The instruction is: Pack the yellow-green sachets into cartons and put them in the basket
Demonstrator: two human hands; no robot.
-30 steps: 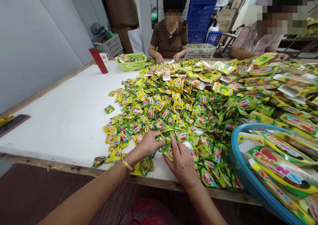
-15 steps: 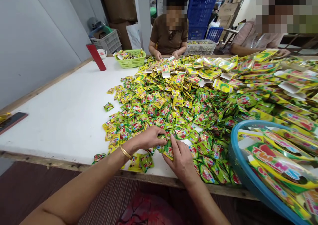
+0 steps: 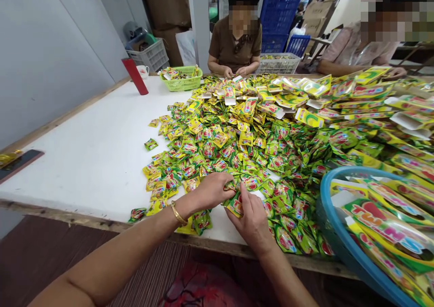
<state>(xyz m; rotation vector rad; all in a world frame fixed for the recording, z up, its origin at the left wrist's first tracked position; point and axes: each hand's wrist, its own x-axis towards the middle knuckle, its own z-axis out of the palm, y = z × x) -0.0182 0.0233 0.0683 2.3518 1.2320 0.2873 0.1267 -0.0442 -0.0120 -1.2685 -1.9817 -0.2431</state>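
Observation:
Near the front edge of the table, my right hand (image 3: 252, 216) is closed round a green-and-yellow carton (image 3: 234, 205) with a large printed letter on it. My left hand (image 3: 215, 190) meets it from the left, fingertips pinching a small green packet (image 3: 231, 186) at the carton's upper end. Whether that packet is partly inside the carton is hidden by my fingers. Around both hands spreads a pile of small green and yellow packets (image 3: 208, 149). A few more packets (image 3: 202, 221) lie under my left wrist.
At right stands a blue basket (image 3: 327, 207) of flattened-looking cartons (image 3: 389, 221). More cartons (image 3: 312, 87) lie heaped behind the packets. A green basket (image 3: 183, 84), red cylinder (image 3: 135, 77), mug (image 3: 143, 72) and phone (image 3: 25, 164) are on the table (image 3: 101, 148). Two people (image 3: 233, 49) sit opposite.
The view has shifted slightly, so everything sits a little to the right. Both hands stay together at the carton, with only slight finger movement.

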